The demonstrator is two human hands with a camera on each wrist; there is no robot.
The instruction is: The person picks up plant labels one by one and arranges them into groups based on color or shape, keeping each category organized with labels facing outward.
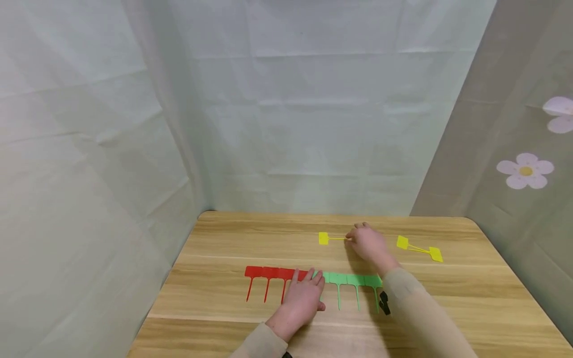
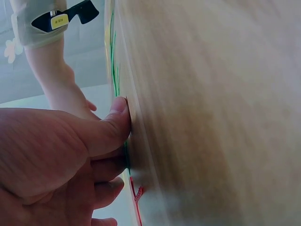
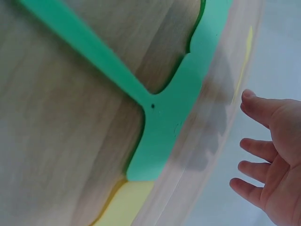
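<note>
A row of flat plastic cable-tie tags lies on the table, red tags (image 1: 262,272) at the left and green tags (image 1: 353,279) at the right, thin tails toward me. My left hand (image 1: 304,297) rests over the row where red meets green, fingers extended and covering part of it. Past the last green tag (image 3: 160,127), a yellow tag (image 3: 124,202) shows in the right wrist view; my right sleeve mostly hides it in the head view. Farther back, my right hand (image 1: 369,243) reaches over the table, fingers loosely spread, fingertips at the tail end of a single yellow tag (image 1: 323,238).
Two more yellow tags (image 1: 418,248) lie at the back right with their tails overlapping. Pale cloth (image 1: 309,124) hangs behind the wooden table (image 1: 215,318) and at its sides, with printed flowers (image 1: 525,171) on the right. Black wrist straps show at both sleeves.
</note>
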